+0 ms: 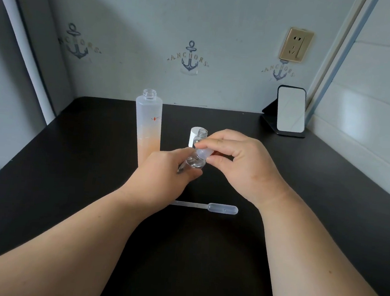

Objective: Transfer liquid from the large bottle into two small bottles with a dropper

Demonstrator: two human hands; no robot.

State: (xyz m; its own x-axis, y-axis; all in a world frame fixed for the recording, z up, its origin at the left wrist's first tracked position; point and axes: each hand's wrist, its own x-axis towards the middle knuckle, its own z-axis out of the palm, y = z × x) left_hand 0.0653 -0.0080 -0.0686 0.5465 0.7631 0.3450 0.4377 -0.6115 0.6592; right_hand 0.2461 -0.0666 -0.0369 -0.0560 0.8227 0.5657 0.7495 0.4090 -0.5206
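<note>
Capping or uncapping, hard to call, but both hands are busy at centre frame. Left hand [168, 169] grips a small clear bottle [195, 162] by its body, while right hand [237, 161] pinches a translucent cap [203, 153] right at that bottle's neck. Whether the cap is going on or coming off, I cannot tell. Just behind them a second small bottle [202, 134] stands open-necked, with a white cap [194, 136] beside it. Large bottle [147, 124], left of centre, is already uncapped: frosted, tall, with peach-tinted liquid filling roughly its lower third. Dropper [207, 206] lies flat on the dark bench [70, 160], below the hands and untouched, its bulb toward the right. The held bottle's contents are unclear. My read: transfer is either not yet begun or half done, with at least the open rear bottle left to handle.
</note>
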